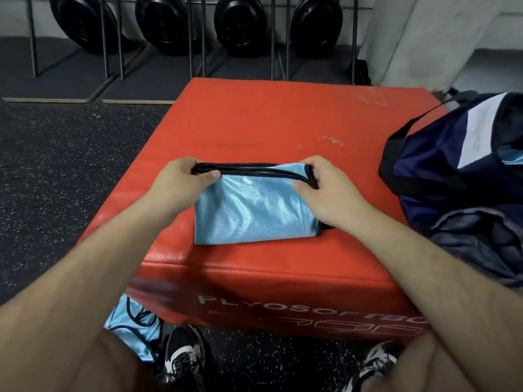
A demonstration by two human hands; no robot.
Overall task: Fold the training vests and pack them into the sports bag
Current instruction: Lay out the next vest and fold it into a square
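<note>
A light blue training vest (254, 210) with black trim lies folded into a small rectangle on the red plyo box (268, 120). My left hand (181, 182) pinches its far left corner at the black edge. My right hand (325, 185) pinches the far right corner, fingers curled over the trim. The far edge is lifted slightly between both hands. A navy sports bag (452, 165) with a white panel sits on the box's right side, a bit of blue fabric showing in its opening. More light blue vests (133, 326) lie on the floor by my left foot.
Grey clothing (481, 244) lies in front of the bag at the box's right edge. Black weight plates (240, 24) stand in a metal rack along the back wall. Dark speckled rubber floor (56, 165) surrounds the box. My shoes (184, 355) are at its front.
</note>
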